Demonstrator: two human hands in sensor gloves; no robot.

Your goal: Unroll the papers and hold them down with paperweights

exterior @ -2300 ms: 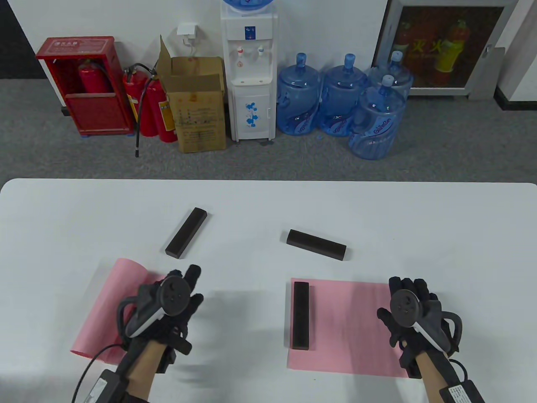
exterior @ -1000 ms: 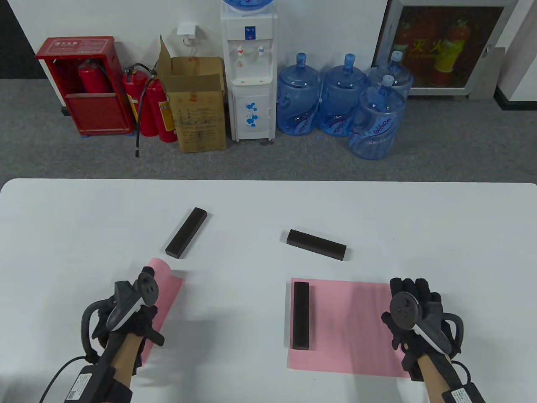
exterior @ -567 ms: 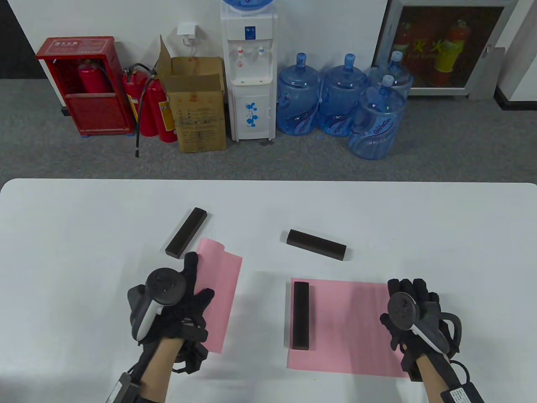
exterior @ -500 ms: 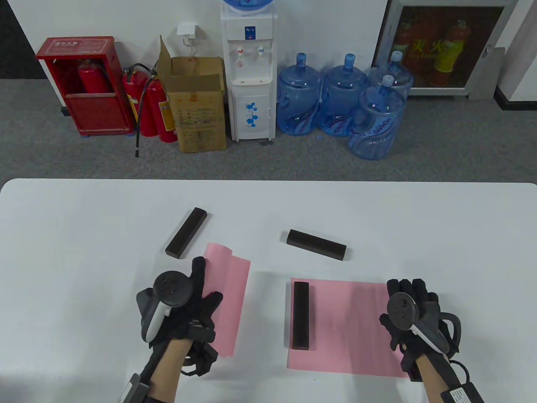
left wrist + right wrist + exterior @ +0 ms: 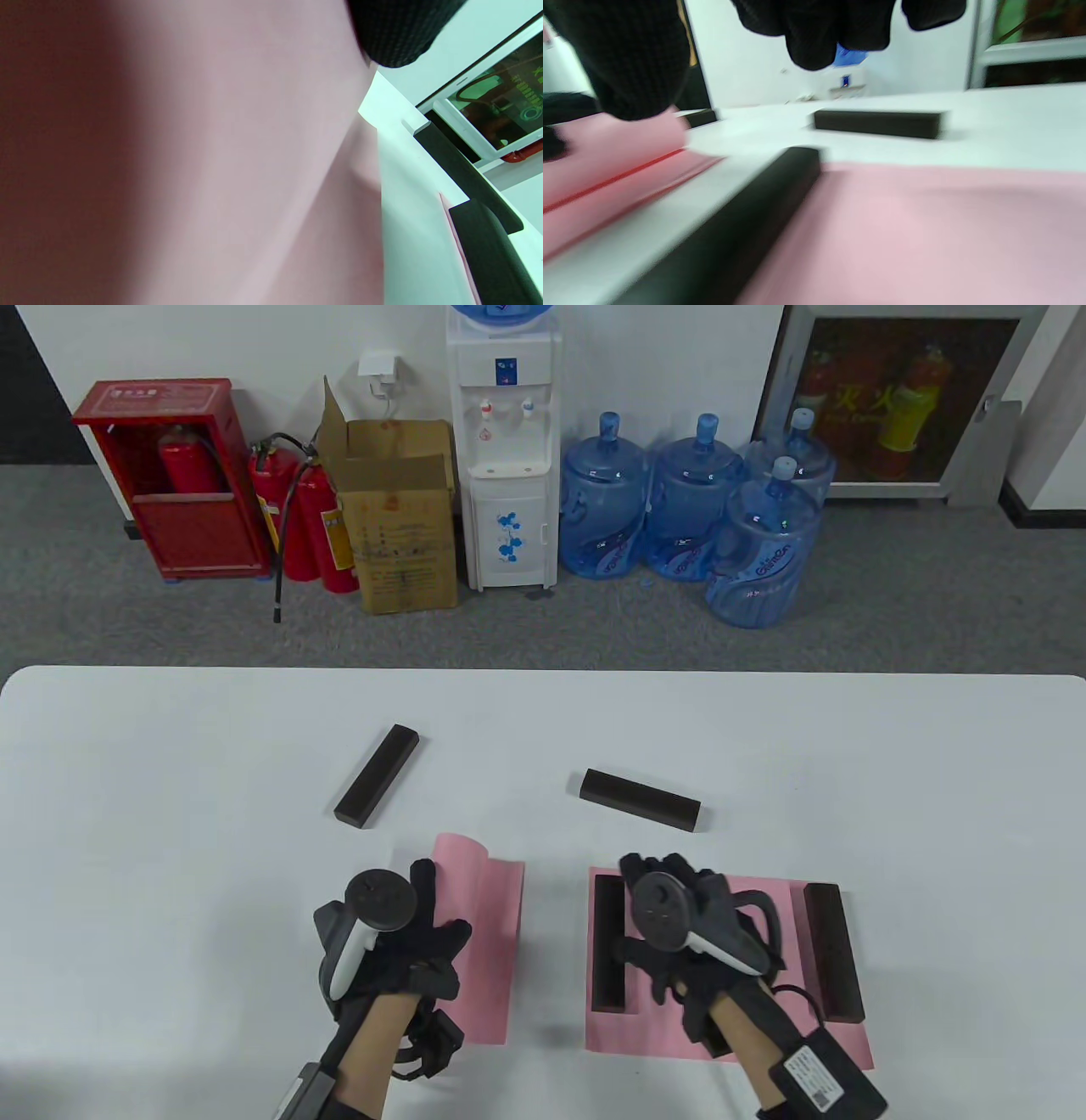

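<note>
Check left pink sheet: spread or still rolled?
Partly rolled: the left pink sheet curls at its left side; left hand rests on it.

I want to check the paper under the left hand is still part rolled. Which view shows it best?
Table view: the left pink paper shows its curled far end beside the left hand. Left wrist view is a pink blur; right wrist view catches only a blurred edge.

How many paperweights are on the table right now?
4. Two lie on the right paper: one on its left edge, one on its right edge. Two lie on bare table: one far left, one centre.
</note>
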